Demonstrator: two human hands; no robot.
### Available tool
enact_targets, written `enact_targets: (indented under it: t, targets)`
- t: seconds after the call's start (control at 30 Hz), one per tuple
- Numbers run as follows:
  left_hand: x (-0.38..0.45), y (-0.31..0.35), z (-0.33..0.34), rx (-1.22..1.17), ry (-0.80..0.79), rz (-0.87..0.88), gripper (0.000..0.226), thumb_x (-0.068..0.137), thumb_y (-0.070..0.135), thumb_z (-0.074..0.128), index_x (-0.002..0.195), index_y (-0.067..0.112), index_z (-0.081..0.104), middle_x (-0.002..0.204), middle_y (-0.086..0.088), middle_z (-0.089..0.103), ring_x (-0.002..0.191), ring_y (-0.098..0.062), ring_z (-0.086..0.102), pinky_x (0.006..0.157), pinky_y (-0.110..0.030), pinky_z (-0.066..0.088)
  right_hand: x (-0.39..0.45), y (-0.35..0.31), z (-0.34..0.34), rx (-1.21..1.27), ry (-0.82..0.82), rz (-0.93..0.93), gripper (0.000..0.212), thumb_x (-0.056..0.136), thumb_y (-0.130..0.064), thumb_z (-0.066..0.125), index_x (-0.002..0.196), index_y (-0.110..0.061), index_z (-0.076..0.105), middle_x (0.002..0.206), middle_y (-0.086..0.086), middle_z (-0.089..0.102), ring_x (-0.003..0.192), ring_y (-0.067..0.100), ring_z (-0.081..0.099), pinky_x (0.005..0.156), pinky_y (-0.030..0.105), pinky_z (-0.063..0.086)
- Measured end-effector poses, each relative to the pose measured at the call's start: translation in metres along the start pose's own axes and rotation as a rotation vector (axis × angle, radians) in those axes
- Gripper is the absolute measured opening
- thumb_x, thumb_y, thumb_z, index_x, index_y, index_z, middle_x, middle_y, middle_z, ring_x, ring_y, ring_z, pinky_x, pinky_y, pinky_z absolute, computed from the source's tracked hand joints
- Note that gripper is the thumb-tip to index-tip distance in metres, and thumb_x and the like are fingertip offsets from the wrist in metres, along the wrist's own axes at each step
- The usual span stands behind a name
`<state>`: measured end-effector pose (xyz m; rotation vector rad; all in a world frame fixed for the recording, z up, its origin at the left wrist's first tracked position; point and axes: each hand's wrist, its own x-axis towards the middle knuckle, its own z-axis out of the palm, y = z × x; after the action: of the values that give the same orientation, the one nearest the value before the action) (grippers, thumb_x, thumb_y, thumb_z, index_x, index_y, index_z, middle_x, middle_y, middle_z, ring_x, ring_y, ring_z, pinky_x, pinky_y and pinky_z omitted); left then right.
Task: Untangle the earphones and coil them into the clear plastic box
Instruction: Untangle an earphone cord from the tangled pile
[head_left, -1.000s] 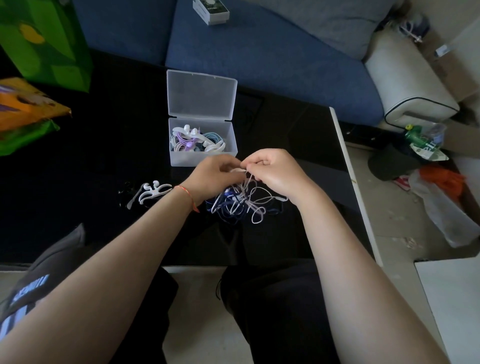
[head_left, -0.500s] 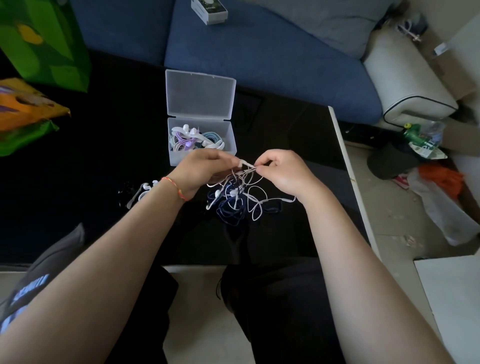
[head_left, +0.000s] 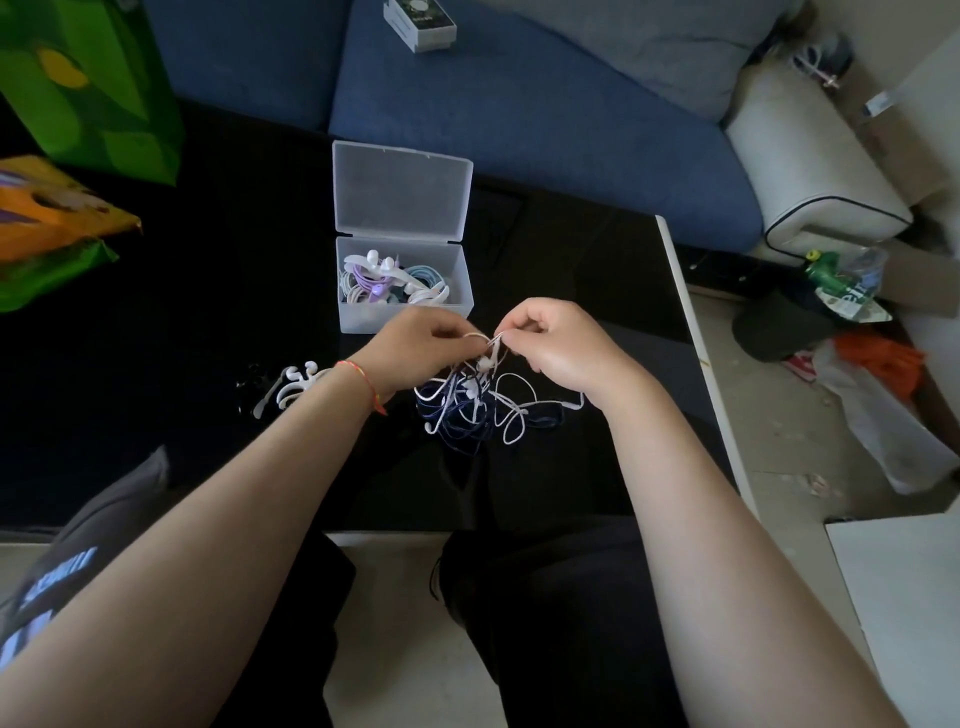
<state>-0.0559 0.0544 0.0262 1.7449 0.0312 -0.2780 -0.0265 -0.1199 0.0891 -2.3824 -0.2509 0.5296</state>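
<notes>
At the far left I see a green bag (head_left: 88, 83) and an orange package (head_left: 47, 218) on the black surface (head_left: 182, 291). Further right, a white earphone piece (head_left: 291, 387) lies on the surface, just beside my left wrist with the red string bracelet (head_left: 363, 382). Behind it stands the clear plastic box (head_left: 402, 312), its lid open and upright; inside it are coiled earphones (head_left: 389, 280), white, purple and light blue. My left hand (head_left: 415, 348) is in front of the box, its fingers curled and pinching a white cable. The tangled earphones (head_left: 478, 405), white and dark blue cables together, hang from both hands and lie on the surface. My right hand (head_left: 561, 348) pinches the same white cable, very close to the left fingers. Behind is a blue sofa (head_left: 519, 114).
</notes>
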Motion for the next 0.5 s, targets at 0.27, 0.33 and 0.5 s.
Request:
enact_targets:
  t: [0.27,0.33,0.5]
  targets:
    - [0.008,-0.002,-0.007,-0.328,0.277,-0.163,0.026,0.095,-0.002,0.044,0.103,0.014,0.063,0.097,-0.016,0.066,0.062,-0.014,0.065,0.067,-0.026,0.057,0.0,0.005,-0.004,-0.098,0.05,0.07,0.011,0.095,-0.023,0.062,0.098,-0.015,0.07,0.08,0.001,0.066,0.073,0.015,0.062,0.063,0.025,0.046]
    - [0.006,-0.002,-0.007,-0.292,0.341,-0.186,0.045,0.091,-0.011,0.035,0.117,0.019,0.055,0.103,-0.01,0.06,0.065,-0.012,0.062,0.066,-0.023,0.053,0.001,0.008,-0.004,-0.227,0.074,0.109,0.022,0.095,-0.027,0.065,0.097,-0.007,0.072,0.093,0.008,0.071,0.088,0.024,0.067,0.066,0.026,0.05]
    - [0.0,0.002,-0.003,-0.08,0.032,-0.033,0.046,0.08,0.009,0.065,0.118,0.034,0.066,0.128,0.006,0.056,0.118,-0.007,0.052,0.092,-0.019,0.043,-0.001,-0.001,-0.004,-0.048,0.042,0.04,0.016,0.093,-0.027,0.069,0.096,-0.013,0.075,0.081,-0.011,0.068,0.078,0.002,0.062,0.069,0.022,0.047]
